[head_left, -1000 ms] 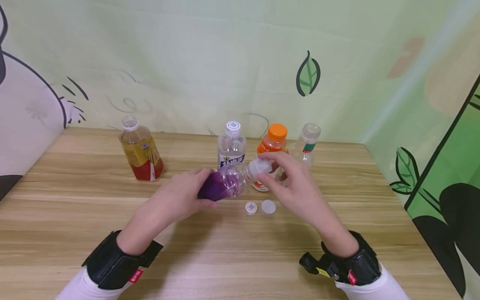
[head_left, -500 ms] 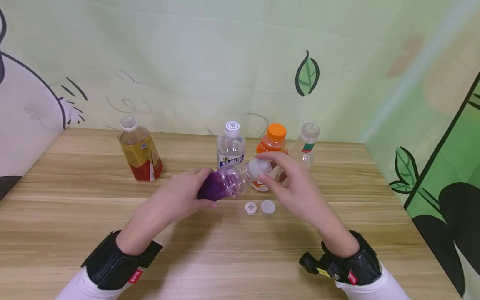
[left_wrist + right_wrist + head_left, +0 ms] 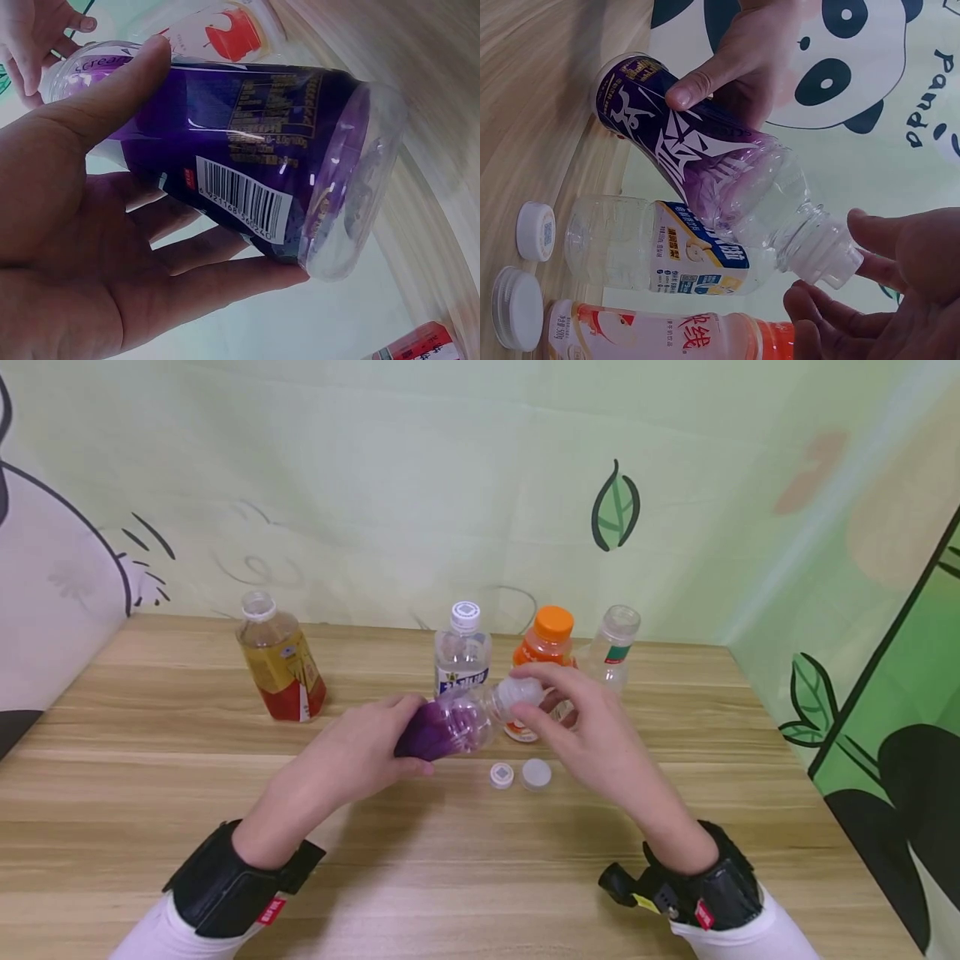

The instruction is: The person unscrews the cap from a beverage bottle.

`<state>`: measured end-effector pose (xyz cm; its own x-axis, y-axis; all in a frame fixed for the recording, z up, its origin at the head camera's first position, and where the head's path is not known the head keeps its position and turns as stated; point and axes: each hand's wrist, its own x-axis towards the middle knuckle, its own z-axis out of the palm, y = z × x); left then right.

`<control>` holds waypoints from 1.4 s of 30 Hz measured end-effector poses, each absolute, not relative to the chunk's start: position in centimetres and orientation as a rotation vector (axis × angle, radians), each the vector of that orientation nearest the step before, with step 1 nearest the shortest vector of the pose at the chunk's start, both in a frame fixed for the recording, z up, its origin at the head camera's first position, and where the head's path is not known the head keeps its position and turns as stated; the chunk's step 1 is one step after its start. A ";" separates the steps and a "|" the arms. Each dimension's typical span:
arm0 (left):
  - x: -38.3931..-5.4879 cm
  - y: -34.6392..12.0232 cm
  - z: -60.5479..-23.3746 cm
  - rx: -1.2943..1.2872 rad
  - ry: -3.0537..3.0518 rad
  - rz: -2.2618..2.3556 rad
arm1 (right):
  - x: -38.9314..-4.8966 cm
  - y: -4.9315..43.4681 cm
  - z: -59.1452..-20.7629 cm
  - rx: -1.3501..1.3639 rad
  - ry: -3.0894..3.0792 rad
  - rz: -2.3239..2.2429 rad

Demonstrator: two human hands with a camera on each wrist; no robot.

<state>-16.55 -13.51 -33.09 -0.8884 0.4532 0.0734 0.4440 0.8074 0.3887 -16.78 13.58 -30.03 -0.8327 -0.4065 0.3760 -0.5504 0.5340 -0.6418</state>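
Observation:
A clear bottle with a purple label (image 3: pixel 438 727) is held tilted above the table, its neck pointing right. My left hand (image 3: pixel 356 747) grips its body, thumb on one side and fingers on the other; the barcode side (image 3: pixel 244 196) shows in the left wrist view. At the neck is a translucent whitish cap (image 3: pixel 826 255). My right hand (image 3: pixel 588 731) has thumb and fingers about this cap, pinching it. On the table below lie a small white cap (image 3: pixel 502 776) and a wider white cap (image 3: pixel 536 774).
Behind the hands stand a clear bottle with a white cap (image 3: pixel 464 647), an orange-capped bottle (image 3: pixel 551 631) and an uncapped clear bottle (image 3: pixel 617 647). An uncapped bottle with a yellow and red label (image 3: pixel 283 664) stands at the left. A printed cloth (image 3: pixel 360 510) backs the table.
My right thumb and fingertips shift slightly round the cap, the thumb a little left and up. My left hand and the purple bottle stay almost still.

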 end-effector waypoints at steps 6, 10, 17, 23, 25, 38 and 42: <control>-16.5 -13.5 -33.1 0.748 2.972 0.621 | -16.9 13.5 -30.2 0.792 -2.591 1.187; -16.5 -13.5 -33.1 0.740 2.967 0.627 | -16.9 13.6 -30.3 0.785 -2.594 1.180; -16.5 -13.5 -33.1 0.739 2.969 0.625 | -16.8 13.7 -30.3 0.837 -2.561 1.135; -16.5 -13.5 -33.0 0.744 2.966 0.634 | -16.8 13.7 -30.3 0.864 -2.560 1.136; -16.5 -13.5 -33.0 0.745 2.968 0.635 | -16.9 13.7 -30.3 0.865 -2.568 1.140; -16.4 -13.6 -33.0 0.724 2.951 0.650 | -16.8 13.8 -30.1 0.867 -2.572 1.190; -16.5 -13.6 -33.0 0.725 2.951 0.644 | -16.7 13.7 -30.1 0.850 -2.559 1.231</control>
<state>-16.46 -13.57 -32.97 -0.8905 0.4506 0.0634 0.4361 0.8052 0.4020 -16.74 13.67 -30.06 -0.8211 -0.4182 0.3885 -0.5646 0.4947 -0.6607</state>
